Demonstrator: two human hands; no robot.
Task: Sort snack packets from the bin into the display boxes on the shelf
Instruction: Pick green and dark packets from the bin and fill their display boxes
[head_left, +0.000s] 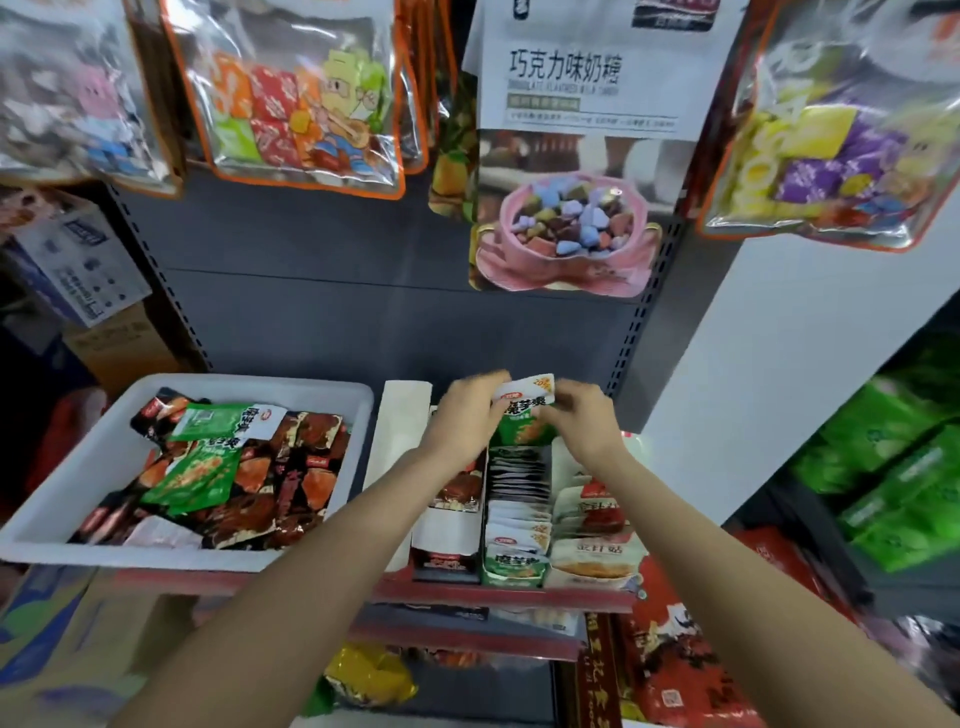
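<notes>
Both hands hold one green-and-white snack packet (524, 413) above the display boxes.

The left hand (462, 421) pinches the packet's left edge; the right hand (587, 418) pinches its right edge, fingers curled on the wrapper. The packet stands upright between the hands, directly over the far end of the narrow green cardboard display box (517, 519), which holds a row of matching packets. A dark red display box (449, 525) sits under the left forearm; a white-and-red display box (592, 535) sits under the right forearm. The white rectangular plastic bin (119, 447) of mixed green and dark red packets lies well left of the left hand.
</notes>
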